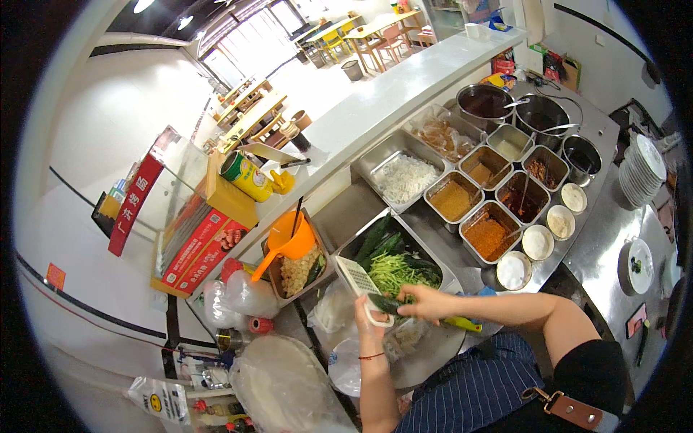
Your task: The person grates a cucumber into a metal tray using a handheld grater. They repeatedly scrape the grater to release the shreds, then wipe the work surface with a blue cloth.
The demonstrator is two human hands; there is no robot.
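My left hand (pixel 370 320) grips the handle of a white hand grater (pixel 357 277), which is held tilted over the near left edge of a steel tray (pixel 447 273). A dark green cucumber (pixel 385 304) lies against the grater's lower part, with the fingers of my right hand (pixel 425 303) closed on its right end. Under and beyond the hands, a heap of pale green cucumber shreds (pixel 398 275) fills the middle of the tray. Whole cucumbers (pixel 373 238) lie along its far side, and more dark green ones sit at the right of the shreds.
An orange scoop (pixel 289 238) rests in a steel container at the left. Beyond the tray are a tray of white noodles (pixel 407 177), seasoning containers (pixel 490 230) and small white-filled bowls (pixel 537 242). A yellow-green handle (pixel 463 323) lies right of my hands. Plastic bags (pixel 249 295) are at the left.
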